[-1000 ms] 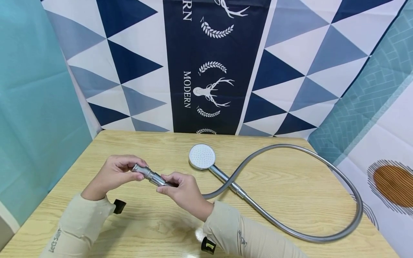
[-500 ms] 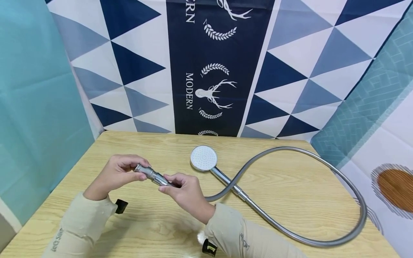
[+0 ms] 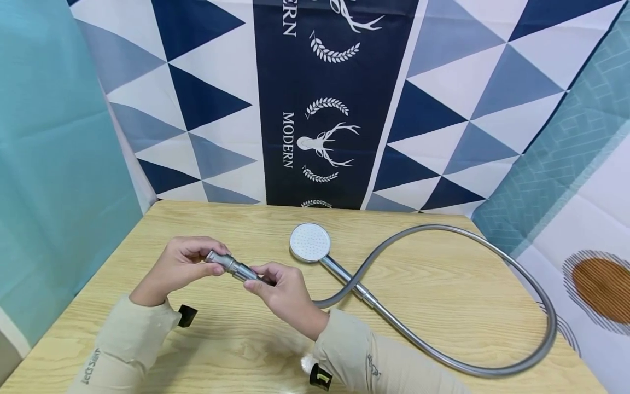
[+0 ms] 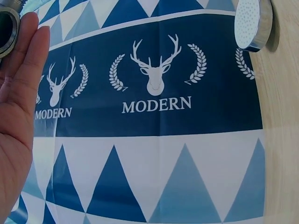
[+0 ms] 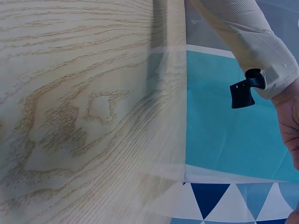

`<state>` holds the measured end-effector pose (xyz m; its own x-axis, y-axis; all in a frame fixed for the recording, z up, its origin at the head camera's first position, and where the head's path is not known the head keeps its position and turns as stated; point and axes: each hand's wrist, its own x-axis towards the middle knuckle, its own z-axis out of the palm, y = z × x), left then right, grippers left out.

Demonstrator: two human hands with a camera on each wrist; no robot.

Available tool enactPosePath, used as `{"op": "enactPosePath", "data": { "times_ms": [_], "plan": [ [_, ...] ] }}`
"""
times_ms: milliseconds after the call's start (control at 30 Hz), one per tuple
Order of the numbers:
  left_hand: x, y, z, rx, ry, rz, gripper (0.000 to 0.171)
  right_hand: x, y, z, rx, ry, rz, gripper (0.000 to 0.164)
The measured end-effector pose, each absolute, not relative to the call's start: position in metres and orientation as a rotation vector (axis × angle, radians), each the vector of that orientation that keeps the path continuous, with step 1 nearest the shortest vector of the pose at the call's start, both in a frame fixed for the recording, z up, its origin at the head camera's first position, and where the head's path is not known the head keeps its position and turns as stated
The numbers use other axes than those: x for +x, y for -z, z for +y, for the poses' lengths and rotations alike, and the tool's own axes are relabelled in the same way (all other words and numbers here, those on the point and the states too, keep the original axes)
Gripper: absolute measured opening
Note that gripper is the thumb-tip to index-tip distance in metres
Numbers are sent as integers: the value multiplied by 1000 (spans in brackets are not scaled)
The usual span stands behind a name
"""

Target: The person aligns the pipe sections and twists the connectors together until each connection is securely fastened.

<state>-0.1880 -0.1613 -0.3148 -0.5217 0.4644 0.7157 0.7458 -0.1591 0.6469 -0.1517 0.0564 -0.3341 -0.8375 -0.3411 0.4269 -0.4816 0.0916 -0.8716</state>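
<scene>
A chrome hose connector is held just above the wooden table between both hands. My left hand pinches its threaded nut end, which also shows as a metal ring at the left wrist view's top corner. My right hand grips the connector's other end, where the grey hose starts. The hose loops round the table's right side and back to the shower head, which lies face up; its edge also shows in the left wrist view.
A patterned curtain with deer and "MODERN" print hangs behind the table, teal cloth at the left. The right wrist view shows wood grain and the other arm's sleeve with a black strap clip.
The hands and connector hold nearly the same place; only the head camera has shifted slightly. The right fingers have shifted a little on the connector.
</scene>
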Motion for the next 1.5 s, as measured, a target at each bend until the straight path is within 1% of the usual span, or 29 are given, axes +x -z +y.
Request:
{"op": "enactPosePath", "data": {
  "times_ms": [333,600,767,967,1100,1167,1333,1500],
  "plan": [
    [-189,314,-162,-1407,1714,-1884,20,-150,332,56,857,-1816,-2325,16],
    [-190,315,-162,-1423,1704,-1863,24,-151,332,56,845,-1877,-2370,19],
    [-191,314,-162,-1411,1693,-1867,23,-152,332,56,829,-1962,-2367,27],
    [-192,315,-163,-1444,1744,-1837,22,-152,334,55,867,-1989,-2269,13],
    [-192,315,-163,-1440,1752,-1852,21,-152,335,56,838,-2051,-2219,10],
    [-191,315,-163,-1432,1747,-1871,20,-152,335,56,829,-2077,-2225,13],
    [-189,316,-160,-1436,1747,-1880,16,-150,335,59,832,-2034,-2296,26],
    [-190,315,-156,-1447,1744,-1850,17,-150,333,62,791,-2018,-2284,23]
  ]
}}
